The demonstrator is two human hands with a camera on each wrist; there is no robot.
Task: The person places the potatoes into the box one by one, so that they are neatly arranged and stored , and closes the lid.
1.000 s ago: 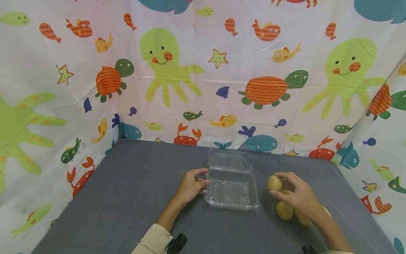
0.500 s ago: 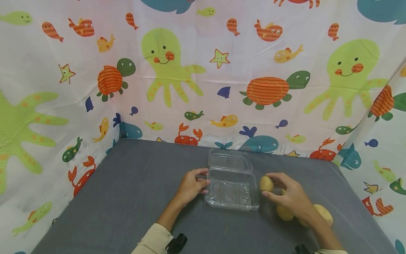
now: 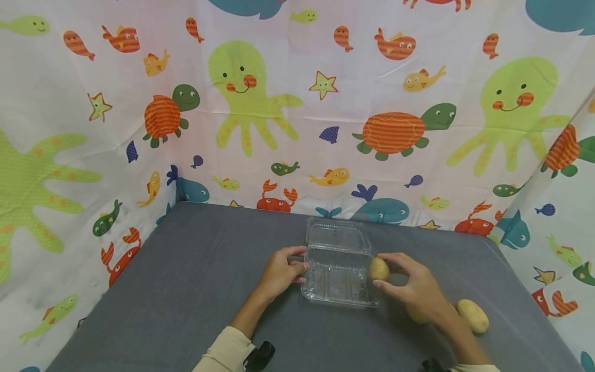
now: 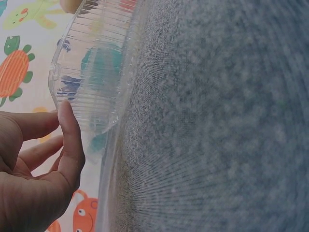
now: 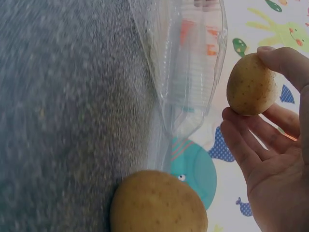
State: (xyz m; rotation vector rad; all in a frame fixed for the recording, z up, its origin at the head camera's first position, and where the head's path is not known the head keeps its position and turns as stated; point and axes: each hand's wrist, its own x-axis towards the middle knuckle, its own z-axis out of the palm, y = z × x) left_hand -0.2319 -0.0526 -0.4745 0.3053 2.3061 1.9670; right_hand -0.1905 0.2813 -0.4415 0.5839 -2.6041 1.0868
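Note:
A clear plastic clamshell container [image 3: 325, 298] lies with its lid [image 3: 337, 235] folded back on the grey cloth. My left hand [image 3: 278, 274] pinches the left rim between thumb and fingers; the left wrist view shows the fingertips meeting at the edge of the container [image 4: 91, 72]. Over the right rim, my right hand [image 3: 413, 283] holds a potato [image 3: 379, 269] between thumb and fingers. In the right wrist view this potato [image 5: 250, 86] is raised above the cloth, beside the container [image 5: 190, 72]. Nothing lies inside the container.
On the cloth near my right forearm lies another potato [image 3: 472, 316]. One more potato [image 3: 416, 313] is partly hidden beneath the right hand. A curtain [image 3: 288, 119] printed with sea animals hangs behind and beside the grey table surface [image 3: 195, 289].
My right hand has carried the potato leftward, from above the other potatoes to the container's right rim. The left hand keeps its place at the left rim.

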